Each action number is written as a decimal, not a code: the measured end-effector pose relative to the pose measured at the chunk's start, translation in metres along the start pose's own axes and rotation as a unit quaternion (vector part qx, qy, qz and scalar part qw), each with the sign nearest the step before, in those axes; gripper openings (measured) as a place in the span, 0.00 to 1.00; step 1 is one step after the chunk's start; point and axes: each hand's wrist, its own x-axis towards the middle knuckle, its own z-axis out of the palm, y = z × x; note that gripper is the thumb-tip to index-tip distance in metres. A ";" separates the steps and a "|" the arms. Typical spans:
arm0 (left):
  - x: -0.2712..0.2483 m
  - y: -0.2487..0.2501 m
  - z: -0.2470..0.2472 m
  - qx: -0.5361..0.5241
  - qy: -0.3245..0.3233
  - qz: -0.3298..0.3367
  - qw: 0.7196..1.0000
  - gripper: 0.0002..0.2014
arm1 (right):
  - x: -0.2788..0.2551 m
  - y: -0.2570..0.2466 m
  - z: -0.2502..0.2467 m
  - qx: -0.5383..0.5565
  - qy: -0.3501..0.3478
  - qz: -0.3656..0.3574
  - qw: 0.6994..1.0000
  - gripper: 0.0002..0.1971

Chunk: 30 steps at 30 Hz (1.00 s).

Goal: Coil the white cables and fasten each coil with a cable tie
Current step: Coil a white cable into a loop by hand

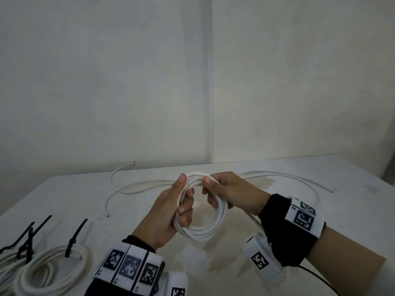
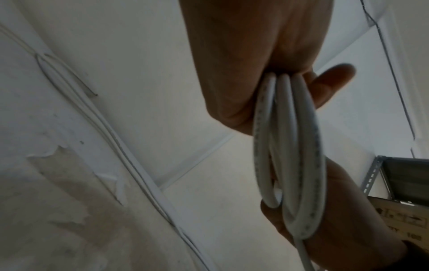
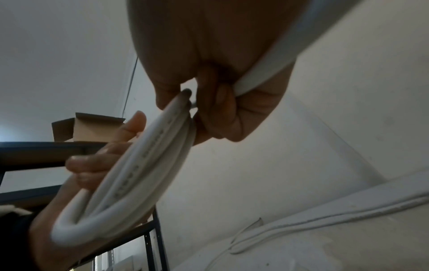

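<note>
A white cable coil point(image 1: 201, 228) of several loops hangs above the table's middle, held between both hands. My left hand point(image 1: 171, 208) grips its left side, thumb up on the top of the loops, fingers curled through the ring. My right hand point(image 1: 222, 189) pinches the top right of the coil point(image 3: 148, 165), and a loose strand runs back under the right wrist. The left wrist view shows the loops point(image 2: 290, 146) edge-on between the two hands. Two loose white cables point(image 1: 136, 185) lie uncoiled at the back of the table point(image 1: 64, 193).
Finished coils point(image 1: 53, 268) bound with black cable ties point(image 1: 75, 238) lie at the front left corner. Another loose cable end point(image 1: 310, 184) curves along the back right. White walls stand behind the table. A metal shelf point(image 3: 46, 152) with a cardboard box shows in the right wrist view.
</note>
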 end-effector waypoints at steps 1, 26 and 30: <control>0.000 0.000 -0.001 -0.012 -0.006 -0.006 1.000 0.20 | 0.000 0.000 0.000 0.001 0.005 -0.003 1.000 0.21; -0.005 0.002 0.007 -0.099 0.052 0.069 0.991 0.18 | -0.012 -0.001 0.019 -0.024 0.118 -0.103 0.987 0.13; -0.007 0.002 0.008 -0.086 0.054 0.072 0.992 0.19 | -0.011 -0.002 0.017 -0.028 0.128 -0.104 0.986 0.13</control>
